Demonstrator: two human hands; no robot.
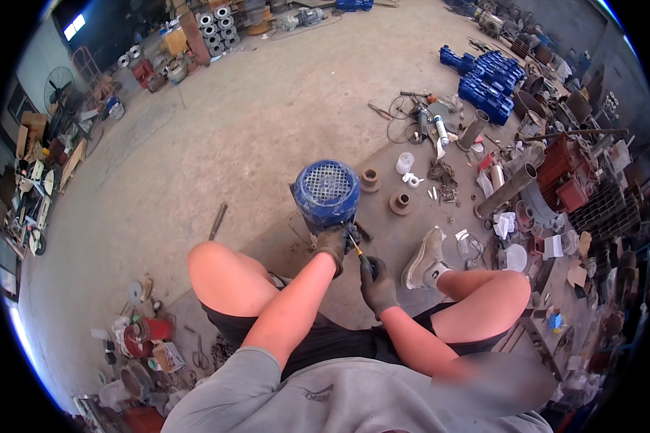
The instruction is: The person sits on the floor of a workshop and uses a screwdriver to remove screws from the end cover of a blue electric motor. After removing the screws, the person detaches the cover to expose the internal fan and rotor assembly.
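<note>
A blue electric motor [328,189] stands upright between my legs, its round grille on top. My left hand [331,244], in a dark work glove, is at the motor's near side with fingers curled in by its lower right. What these fingers hold is too small and dark to make out. In my gloved right hand [380,289] is a screwdriver [358,249] with a yellow and dark handle. Its shaft slants up and left, the tip meeting the motor's side beside my left fingers. Two rusty flanged collars [370,180] sit on the floor just right of the motor.
A metal bar [219,221] lies left of the motor. To the right are a white plastic cup [405,163], loose bolts [448,193], upright pipes [508,190] and a sealant tube [440,130]. Blue machine housings [488,90] stand farther back. Clutter with a red part [152,330] lies near left.
</note>
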